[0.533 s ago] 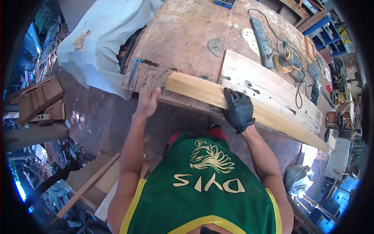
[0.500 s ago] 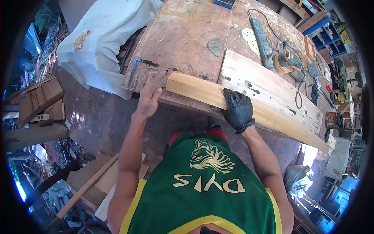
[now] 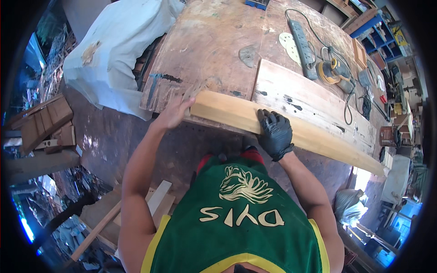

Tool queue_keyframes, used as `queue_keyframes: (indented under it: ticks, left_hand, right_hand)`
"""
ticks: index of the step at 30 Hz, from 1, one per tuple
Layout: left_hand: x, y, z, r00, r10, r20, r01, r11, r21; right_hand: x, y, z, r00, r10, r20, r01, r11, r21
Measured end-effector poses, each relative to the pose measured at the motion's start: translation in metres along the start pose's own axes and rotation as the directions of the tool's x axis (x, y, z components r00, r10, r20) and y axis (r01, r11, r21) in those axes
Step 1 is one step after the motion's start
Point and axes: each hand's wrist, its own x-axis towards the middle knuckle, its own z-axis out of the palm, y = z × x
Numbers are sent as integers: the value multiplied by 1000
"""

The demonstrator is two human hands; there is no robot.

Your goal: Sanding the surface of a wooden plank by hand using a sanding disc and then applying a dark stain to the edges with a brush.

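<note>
A long pale-yellow wooden beam (image 3: pixel 227 109) lies along the front edge of the worn wooden workbench (image 3: pixel 205 50), running from the middle out to the far right. My right hand (image 3: pixel 275 134), in a black glove, grips the beam's near side with its fingers bent over the top. At the beam's left end is my bare left hand (image 3: pixel 175 113). Its fingers are stretched forward and smeared by motion; whether they touch the end face I cannot tell. Behind the beam lies a wide whitish board (image 3: pixel 291 86) with dark stains.
An orbital sander (image 3: pixel 328 73), a power strip (image 3: pixel 298 43) and round sanding discs (image 3: pixel 290 47) sit at the bench's back right. A pale cloth (image 3: pixel 104 50) drapes a stack at the left. Wood offcuts (image 3: pixel 50 120) are piled at the far left.
My left hand has moved slightly up, with its arm swung outward. My right hand stays on the beam, shifted a little left and down in view. The view has moved slightly.
</note>
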Motion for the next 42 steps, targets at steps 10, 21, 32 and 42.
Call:
queue_keyframes:
  ticks: [10,21,32,42]
  left_hand:
    - [11,13,-2,973,23,229,-50,992,113]
    - [35,15,7,967,-143,209,98,972,213]
    - [49,12,17,965,-146,219,138,989,53]
    - [-91,31,-40,992,-96,-79,89,991,-96]
  right_hand:
    - [-9,-4,2,999,36,21,-37,999,14]
    - [-16,-3,14,994,-8,-113,7,1000,-5]
    - [-22,-7,18,990,-18,-138,18,1000,-2]
    - [-27,-8,23,978,-49,-204,28,994,-104]
